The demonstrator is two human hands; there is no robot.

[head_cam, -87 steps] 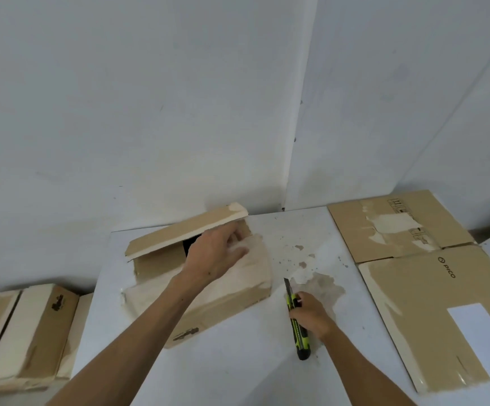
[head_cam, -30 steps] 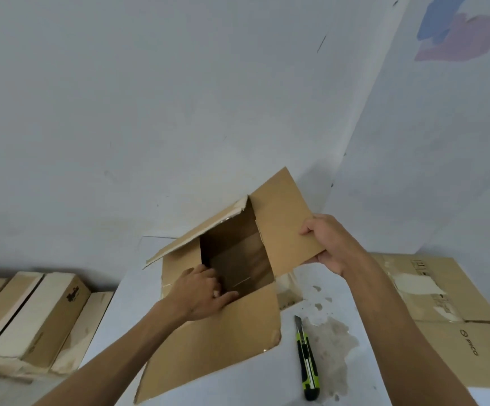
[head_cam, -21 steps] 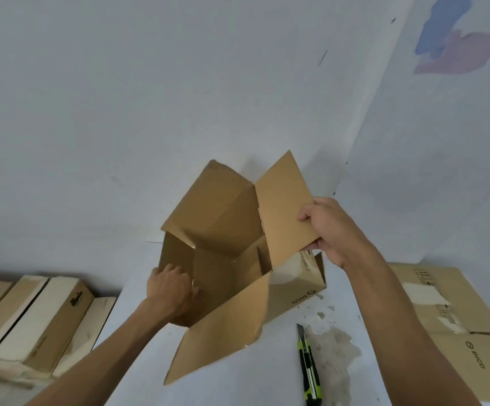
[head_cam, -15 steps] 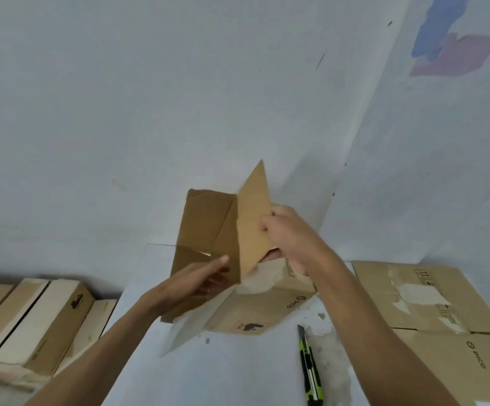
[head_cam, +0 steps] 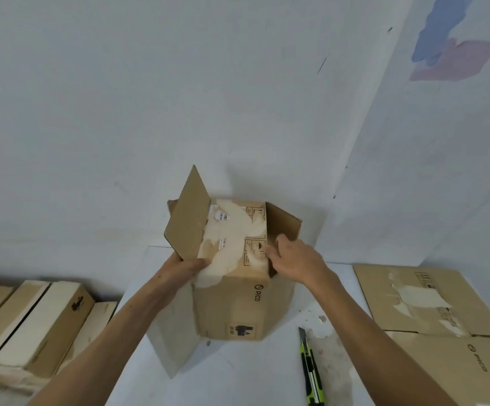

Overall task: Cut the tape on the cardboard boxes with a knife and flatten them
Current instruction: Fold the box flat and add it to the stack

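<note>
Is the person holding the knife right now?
No, the knife lies on the white table, while the left hand and right hand both hold the cardboard box.

The brown cardboard box with torn pale tape patches (head_cam: 232,276) no longer lies low on the white table (head_cam: 237,376) as it did about three seconds ago; it now stands raised, its printed outer side turned toward the camera instead of the open inside seen a second ago. The left hand (head_cam: 183,266) has moved from the inner wall to the box's left edge, gripping below an upturned flap. The right hand (head_cam: 295,259) has let go of the green-and-black utility knife (head_cam: 311,373), which now lies on the table, and its fingers seem to curl round the box's right edge.
</note>
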